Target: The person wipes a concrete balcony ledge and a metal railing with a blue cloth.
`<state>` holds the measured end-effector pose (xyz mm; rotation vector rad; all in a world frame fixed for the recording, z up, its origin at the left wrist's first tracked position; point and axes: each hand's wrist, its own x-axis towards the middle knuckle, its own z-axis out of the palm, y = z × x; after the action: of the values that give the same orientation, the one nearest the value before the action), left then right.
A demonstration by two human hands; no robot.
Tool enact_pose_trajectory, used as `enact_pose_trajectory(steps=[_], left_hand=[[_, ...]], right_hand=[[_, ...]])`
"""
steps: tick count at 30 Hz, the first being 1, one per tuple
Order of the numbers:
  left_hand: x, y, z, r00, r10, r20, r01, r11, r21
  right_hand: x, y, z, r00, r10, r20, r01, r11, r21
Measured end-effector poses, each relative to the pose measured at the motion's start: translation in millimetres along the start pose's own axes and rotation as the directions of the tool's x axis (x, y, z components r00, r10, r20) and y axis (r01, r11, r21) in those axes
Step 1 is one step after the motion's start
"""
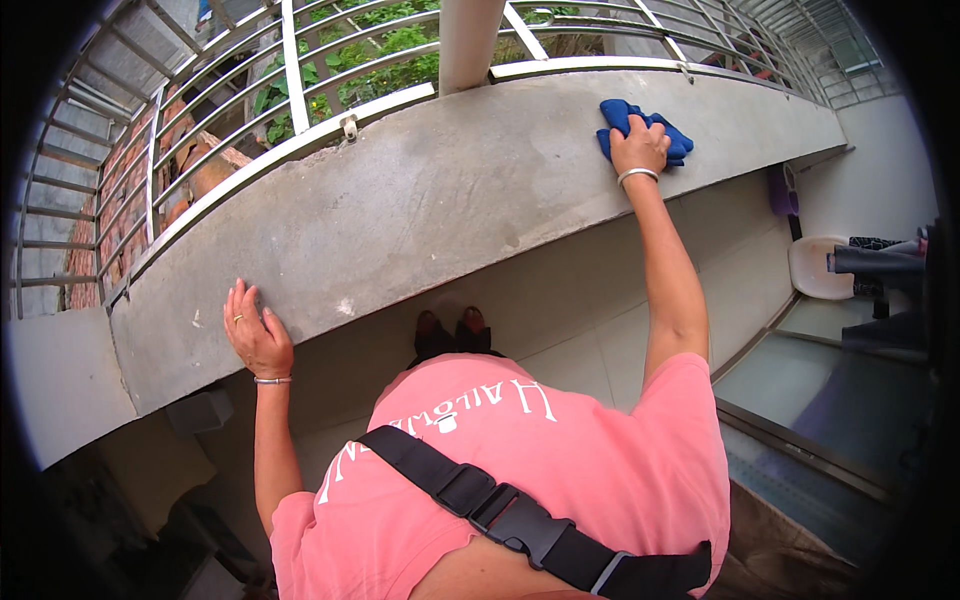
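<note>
My right hand (640,144) presses a crumpled blue cloth (660,135) onto the grey concrete ledge (420,202), towards its right part. The fingers are bent over the cloth, and a silver bangle circles that wrist. On the ledge's left part, near the edge closest to me, my left hand (257,330) rests palm down with nothing in it. Its fingers point away from me and the thumb stands apart. It wears a ring, with a bangle at the wrist.
A metal railing (300,75) and a thick pipe (469,45) border the ledge's far side. Below are my feet on the tiled floor (592,345). At right are a pale basin (817,266), a purple container (782,191) and a glass sliding door (817,390).
</note>
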<state>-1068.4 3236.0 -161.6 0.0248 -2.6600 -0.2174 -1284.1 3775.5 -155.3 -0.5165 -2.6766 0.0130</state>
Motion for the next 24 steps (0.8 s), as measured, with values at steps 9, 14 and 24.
enact_pose_trajectory(steps=[9,14,24], left_hand=[[1.7,-2.4,2.9,0.999,0.032,-0.023,-0.031,0.999,0.02],[-3.5,-10.3,2.0,1.0,0.002,-0.002,-0.002,1.0,-0.02],[-1.5,-5.5,2.6,1.0,0.023,-0.012,-0.023,1.0,0.003]], right_hand=[[-181.8,-190.4,-83.6,0.699,-0.713,-0.058,0.593,0.532,0.604],[-175.2,-137.5,-91.4,0.652,-0.755,-0.063,0.623,0.486,0.612],[-4.3,113.7,-20.5,0.998,-0.053,-0.023,0.052,0.997,-0.052]])
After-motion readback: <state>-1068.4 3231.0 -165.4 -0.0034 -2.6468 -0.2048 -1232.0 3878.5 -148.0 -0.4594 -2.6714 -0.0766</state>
